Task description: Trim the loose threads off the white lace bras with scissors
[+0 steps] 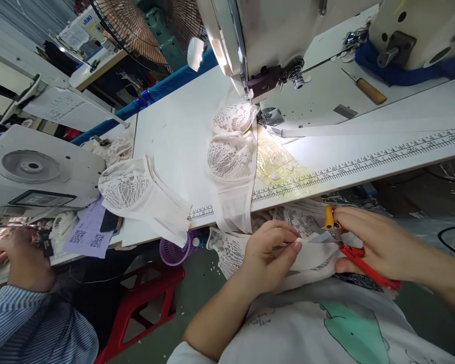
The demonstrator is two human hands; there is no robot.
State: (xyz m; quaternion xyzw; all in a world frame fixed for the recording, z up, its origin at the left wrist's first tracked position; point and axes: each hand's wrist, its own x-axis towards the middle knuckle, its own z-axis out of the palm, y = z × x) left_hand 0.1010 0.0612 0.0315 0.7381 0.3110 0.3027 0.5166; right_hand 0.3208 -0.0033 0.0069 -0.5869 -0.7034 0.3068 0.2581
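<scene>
Right hand [379, 247] grips red-handled thread snips [355, 256], blades meeting the white lace garment piece [314, 259]. Left hand [269, 253] pinches this piece over the lap, below the sewing table [364, 174]. Trimming probably goes cleanest with the fabric taut and the tips clear of the lace.

open table [174, 131] lies left of the lace cups [231, 151]; the sewing machine [276, 30] blocks behind them.

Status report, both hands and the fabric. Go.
Left hand pinching white lace fabric. Right hand gripping red thread snips, blade at fabric. Nothing in the way.
</scene>
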